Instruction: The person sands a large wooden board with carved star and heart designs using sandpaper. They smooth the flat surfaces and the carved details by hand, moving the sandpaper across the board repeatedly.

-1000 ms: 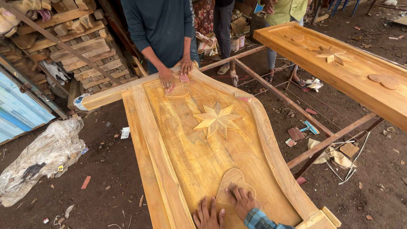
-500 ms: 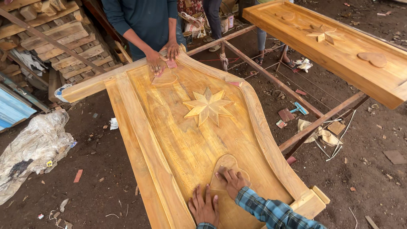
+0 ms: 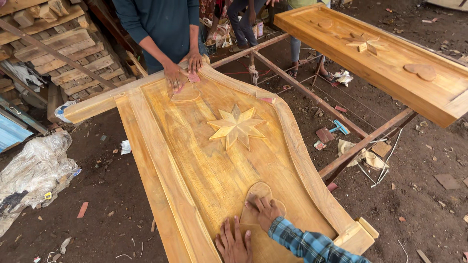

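Note:
A large carved wooden panel [image 3: 195, 160] with curved side rails lies flat before me. An inlaid eight-pointed star [image 3: 237, 126] marks its middle. My right hand [image 3: 263, 212], in a blue plaid sleeve, presses fingers-down on a heart-shaped wooden piece [image 3: 258, 191] at the near end. My left hand [image 3: 234, 241] lies flat on the panel just beside it, fingers spread. At the far end another person in a dark teal shirt rests a hand [image 3: 173, 78] on a second heart piece [image 3: 187, 95]; their other hand [image 3: 195, 62] presses on a small reddish sheet.
A second similar panel [image 3: 390, 63] rests on a metal frame [image 3: 312, 97] to the right. Stacked timber [image 3: 63, 53] stands at the back left. Crumpled plastic sheeting [image 3: 34, 170] lies on the dirt floor at left. Scraps litter the ground under the frame.
My view has shifted closer and right. My right hand has slid a little up the near heart piece, and my left hand has come further into view. The other person's hands stay at the far heart.

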